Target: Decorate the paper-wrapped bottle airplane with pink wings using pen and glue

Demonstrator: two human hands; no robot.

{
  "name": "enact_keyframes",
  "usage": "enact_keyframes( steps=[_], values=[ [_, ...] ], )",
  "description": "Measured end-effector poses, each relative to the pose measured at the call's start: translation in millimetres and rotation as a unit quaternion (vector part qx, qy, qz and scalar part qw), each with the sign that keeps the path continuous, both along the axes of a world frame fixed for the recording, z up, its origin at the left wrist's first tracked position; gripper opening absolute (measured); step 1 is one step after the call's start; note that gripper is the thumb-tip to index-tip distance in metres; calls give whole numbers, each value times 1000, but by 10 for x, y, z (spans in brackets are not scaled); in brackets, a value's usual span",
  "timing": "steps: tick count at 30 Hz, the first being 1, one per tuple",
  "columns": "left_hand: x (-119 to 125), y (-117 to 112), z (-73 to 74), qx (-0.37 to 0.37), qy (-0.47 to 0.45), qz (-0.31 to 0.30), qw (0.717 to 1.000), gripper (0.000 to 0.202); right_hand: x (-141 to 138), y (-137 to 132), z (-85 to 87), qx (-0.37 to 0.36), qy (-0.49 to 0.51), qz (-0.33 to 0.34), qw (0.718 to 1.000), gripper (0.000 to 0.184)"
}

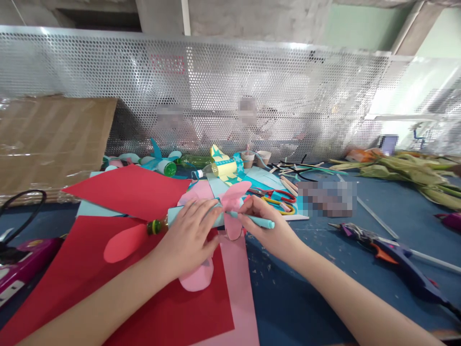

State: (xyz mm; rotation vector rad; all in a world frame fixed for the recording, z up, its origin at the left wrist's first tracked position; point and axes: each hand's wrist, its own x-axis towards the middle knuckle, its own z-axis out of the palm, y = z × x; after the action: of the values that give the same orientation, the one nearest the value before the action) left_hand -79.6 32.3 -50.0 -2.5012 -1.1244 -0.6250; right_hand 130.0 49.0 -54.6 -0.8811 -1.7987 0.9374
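A plastic bottle (174, 216) wrapped in light blue paper lies on its side, its dark green neck pointing left. My left hand (192, 235) is closed over the bottle from above. Pink paper fins (235, 194) stick out at the bottle's right end, and a pink paper wing (197, 278) shows under my left hand. Pinched in my right hand (262, 223) is a light blue marker (262, 222), its tip end against the pink fins. A loose red paper oval (126, 242) lies by the bottle's neck. Part of the bottle is hidden by my fingers.
Red paper sheets (126, 192) and a pink sheet (239, 269) cover the table's left. Behind are scissors (284, 194), a yellow-wrapped bottle (225, 167) and paper cups (248, 158). A blue glue gun (396, 259) lies right; a perforated metal screen (230, 86) stands behind.
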Motion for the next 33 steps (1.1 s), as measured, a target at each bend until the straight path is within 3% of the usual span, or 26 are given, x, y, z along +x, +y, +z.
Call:
enact_keyframes(
  steps=[4, 11, 33],
  values=[
    [6, -3, 12, 4, 16, 9, 1000, 39, -1, -3, 27, -2, 20, -15, 1000, 13],
    [18, -19, 24, 6, 17, 8, 1000, 36, 58, -18, 129, 24, 64, -127, 990, 15],
    [7, -7, 10, 25, 39, 0, 999, 44, 32, 20, 49, 9, 60, -83, 995, 17]
  ],
)
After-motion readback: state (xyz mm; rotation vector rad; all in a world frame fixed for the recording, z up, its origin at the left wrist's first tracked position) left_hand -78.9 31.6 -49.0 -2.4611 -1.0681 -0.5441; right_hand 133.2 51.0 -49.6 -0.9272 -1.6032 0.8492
